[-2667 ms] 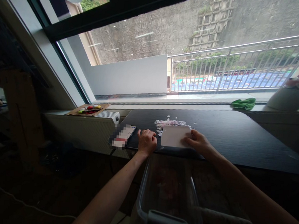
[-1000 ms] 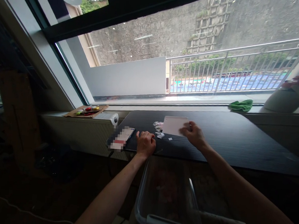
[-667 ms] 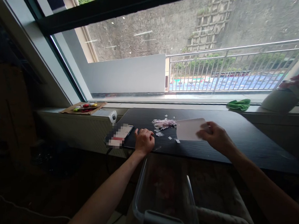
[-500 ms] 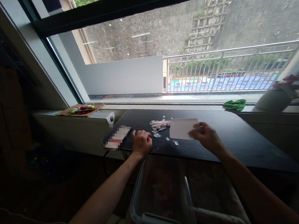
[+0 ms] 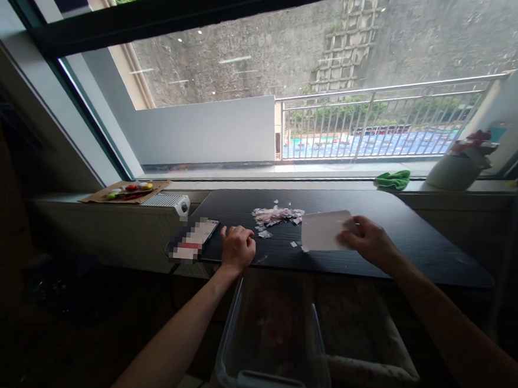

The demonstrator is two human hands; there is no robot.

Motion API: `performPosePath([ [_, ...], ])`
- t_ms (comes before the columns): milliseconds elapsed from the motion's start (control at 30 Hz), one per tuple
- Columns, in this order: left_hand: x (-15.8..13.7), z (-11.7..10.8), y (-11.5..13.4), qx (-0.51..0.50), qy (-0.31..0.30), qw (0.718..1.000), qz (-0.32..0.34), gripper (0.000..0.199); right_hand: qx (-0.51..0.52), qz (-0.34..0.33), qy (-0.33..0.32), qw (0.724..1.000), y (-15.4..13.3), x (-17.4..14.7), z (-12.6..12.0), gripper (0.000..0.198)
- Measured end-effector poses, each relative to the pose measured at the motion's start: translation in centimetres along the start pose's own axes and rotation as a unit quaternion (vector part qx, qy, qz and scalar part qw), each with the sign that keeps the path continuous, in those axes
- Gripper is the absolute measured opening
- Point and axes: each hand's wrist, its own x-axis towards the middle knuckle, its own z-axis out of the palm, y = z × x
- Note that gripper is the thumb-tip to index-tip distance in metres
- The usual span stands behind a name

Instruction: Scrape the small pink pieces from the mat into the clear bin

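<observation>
In my right hand [image 5: 366, 240] is a thin, pale flat card [image 5: 325, 229] with rounded corners, gripped at its right end and tilted above the dark table [image 5: 415, 240]. The fingers on it are slightly blurred. Just left of the card lies a heap of small pinkish-white paper scraps [image 5: 277, 218], with a few loose bits around it. My left hand [image 5: 238, 246] rests palm down at the table's near edge, fingers loosely bent and partly apart, nothing visible in them. A phone [image 5: 198, 237] with a pixelated screen lies left of it.
Below the table edge stands a clear plastic bin [image 5: 226, 345] with pinkish contents, beside a fabric-covered box or seat [image 5: 375, 367]. A radiator [image 5: 150, 228] is on the left, with cardboard [image 5: 94, 193] on top. A green cloth [image 5: 393, 180] and a pale bottle [image 5: 453, 171] sit on the sill.
The card has shifted right and nearer, away from the heap, baring more of the scraps and covering a loose one. My left hand stays at the table edge. The whole view has shifted slightly.
</observation>
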Motion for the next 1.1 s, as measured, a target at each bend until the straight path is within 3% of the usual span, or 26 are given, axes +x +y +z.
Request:
performPosePath([
  [133,0.0,0.0,0.0,0.003,0.005,1.0,0.002,0.022,0.004,-0.009,0.018,1.0,-0.2,-0.4,-0.3,0.017],
  [267,0.0,0.0,-0.1,0.005,0.005,1.0,0.004,0.022,0.094,-0.008,-0.008,0.995,-1.1,-0.2,1.9,0.018],
  [367,0.0,0.0,-0.1,0.004,0.005,1.0,0.004,0.022,0.058,-0.023,-0.025,0.998,-0.7,0.0,2.3,0.017],
  [533,0.0,-0.2,0.0,0.005,0.002,1.0,0.001,0.023,-0.048,0.008,0.023,0.999,2.7,-0.1,-2.7,0.016],
  [633,0.0,-0.2,0.0,0.008,-0.001,1.0,0.007,0.022,-0.022,0.034,0.025,0.999,3.8,0.1,-5.0,0.017],
  [867,0.0,-0.1,-0.3,0.012,0.012,1.0,0.014,0.024,0.12,0.12,0.018,0.985,4.4,0.1,-4.2,0.015],
  [1000,0.1,-0.1,-0.4,0.01,0.012,1.0,0.022,0.023,0.181,0.189,-0.002,0.965,6.3,-0.9,-6.0,0.015],
  [1100,0.0,-0.2,-0.6,-0.006,0.012,0.999,0.034,0.021,0.205,0.196,0.019,0.959,7.2,-1.3,-7.2,0.017],
])
